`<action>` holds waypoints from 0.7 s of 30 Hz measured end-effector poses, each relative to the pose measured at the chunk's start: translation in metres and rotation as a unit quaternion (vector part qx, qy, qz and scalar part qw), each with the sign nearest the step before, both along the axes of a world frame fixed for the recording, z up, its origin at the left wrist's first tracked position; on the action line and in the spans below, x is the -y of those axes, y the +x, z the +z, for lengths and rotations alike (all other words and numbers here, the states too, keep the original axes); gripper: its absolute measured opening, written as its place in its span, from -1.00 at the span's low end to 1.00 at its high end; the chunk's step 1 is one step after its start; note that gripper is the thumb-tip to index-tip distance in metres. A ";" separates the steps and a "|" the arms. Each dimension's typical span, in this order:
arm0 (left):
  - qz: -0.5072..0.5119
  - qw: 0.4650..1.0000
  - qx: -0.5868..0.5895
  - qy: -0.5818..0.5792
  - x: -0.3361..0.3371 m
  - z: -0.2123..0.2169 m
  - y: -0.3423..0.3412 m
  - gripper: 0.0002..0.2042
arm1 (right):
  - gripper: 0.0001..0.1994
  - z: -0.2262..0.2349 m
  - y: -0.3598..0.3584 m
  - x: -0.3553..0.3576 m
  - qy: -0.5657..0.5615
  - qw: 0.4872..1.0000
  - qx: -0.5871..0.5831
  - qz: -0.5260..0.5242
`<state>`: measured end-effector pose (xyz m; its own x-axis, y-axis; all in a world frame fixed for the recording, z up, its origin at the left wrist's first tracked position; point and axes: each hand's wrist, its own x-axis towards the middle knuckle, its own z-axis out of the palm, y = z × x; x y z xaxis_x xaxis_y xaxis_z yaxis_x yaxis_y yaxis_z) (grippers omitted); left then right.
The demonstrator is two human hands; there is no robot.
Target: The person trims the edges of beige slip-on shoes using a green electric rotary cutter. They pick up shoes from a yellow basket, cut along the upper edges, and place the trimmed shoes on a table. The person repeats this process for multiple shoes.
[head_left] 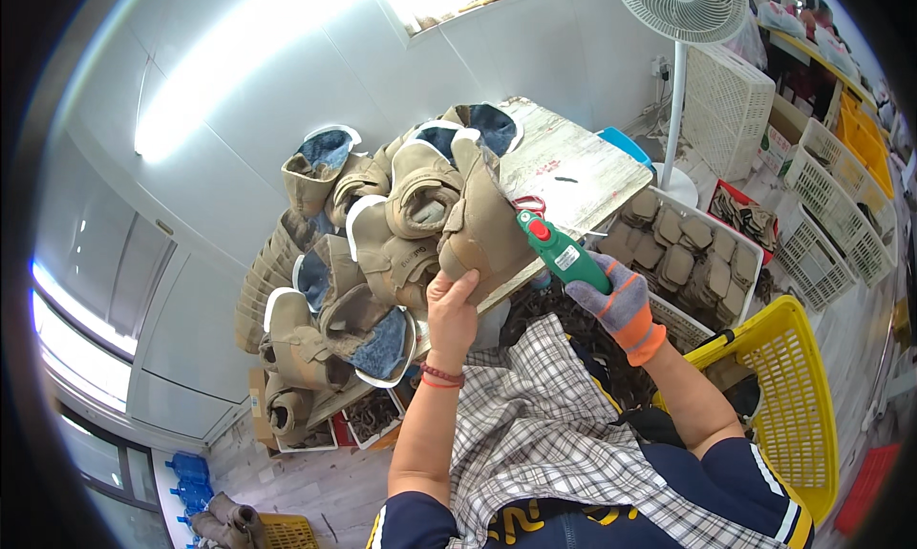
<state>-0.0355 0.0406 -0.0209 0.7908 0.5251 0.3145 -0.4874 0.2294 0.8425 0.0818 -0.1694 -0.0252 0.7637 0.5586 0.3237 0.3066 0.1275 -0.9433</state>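
My bare left hand point(452, 310) pinches the lower edge of a tan shoe upper point(489, 229), thumb on its outer face. A red bracelet circles that wrist. In a grey and orange glove, my right hand point(626, 310) is wrapped round a green handheld power tool point(580, 264) with a red button. The tool's head points at the upper's right edge; whether it touches cannot be made out. Behind the tool lie red-handled scissors point(530, 204) on the table. More tan uppers point(368, 253), some with blue fleecy lining, are heaped left of the held one.
The worn white table point(573, 167) extends beyond the uppers. At its right stands a white crate point(683, 263) of tan pieces. A yellow basket point(793, 406) is close by my right arm. A standing fan point(680, 81) rises behind; dark scraps point(573, 329) lie below the table edge.
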 end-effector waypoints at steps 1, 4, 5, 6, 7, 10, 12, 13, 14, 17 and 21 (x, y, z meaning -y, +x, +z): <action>0.004 1.000 0.006 0.004 -0.001 -0.006 0.001 -0.69 | -0.52 0.001 0.000 -0.001 -0.005 1.000 -0.013 0.001; 0.073 0.993 -0.040 0.084 0.003 -0.010 0.001 -0.81 | -0.55 0.003 0.000 0.000 -0.010 0.997 -0.079 0.014; 0.100 0.981 -0.072 0.150 -0.001 -0.014 -0.002 -0.85 | -0.56 0.004 0.000 0.000 -0.004 0.993 -0.118 0.026; 0.126 0.963 -0.104 0.216 -0.004 -0.018 -0.003 -0.89 | -0.57 0.006 0.000 0.001 0.001 0.987 -0.157 0.039; 0.166 0.928 -0.101 0.317 -0.007 -0.021 -0.003 -0.94 | -0.58 0.007 0.000 0.001 0.007 0.986 -0.163 0.038; 0.184 0.841 -0.120 0.495 -0.008 -0.019 -0.007 -0.92 | -0.59 0.013 0.002 0.003 0.020 0.982 -0.186 0.039; 0.165 0.846 -0.116 0.494 -0.001 -0.017 -0.007 -0.89 | -0.58 0.017 0.003 0.005 0.023 0.976 -0.211 0.043; 0.157 0.840 -0.112 0.507 0.000 -0.018 -0.008 -0.88 | -0.59 0.017 0.005 0.005 0.031 0.976 -0.210 0.046; 0.150 0.834 -0.108 0.520 0.001 -0.018 -0.010 -0.87 | -0.59 0.017 0.006 0.004 0.040 0.976 -0.208 0.049; 0.129 0.811 -0.084 0.565 0.002 -0.022 -0.013 -0.82 | -0.60 0.015 0.013 0.005 0.055 0.968 -0.239 0.058; 0.098 0.811 -0.068 0.572 0.008 -0.022 -0.016 -0.83 | -0.61 0.014 0.023 0.004 0.087 0.954 -0.279 0.064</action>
<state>-0.0516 0.0328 -0.0425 0.7960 0.0705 0.6011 -0.3041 -0.8122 0.4979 0.1049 -0.1734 -0.0111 0.7735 0.6336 -0.0177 -0.2663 0.2995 -0.9162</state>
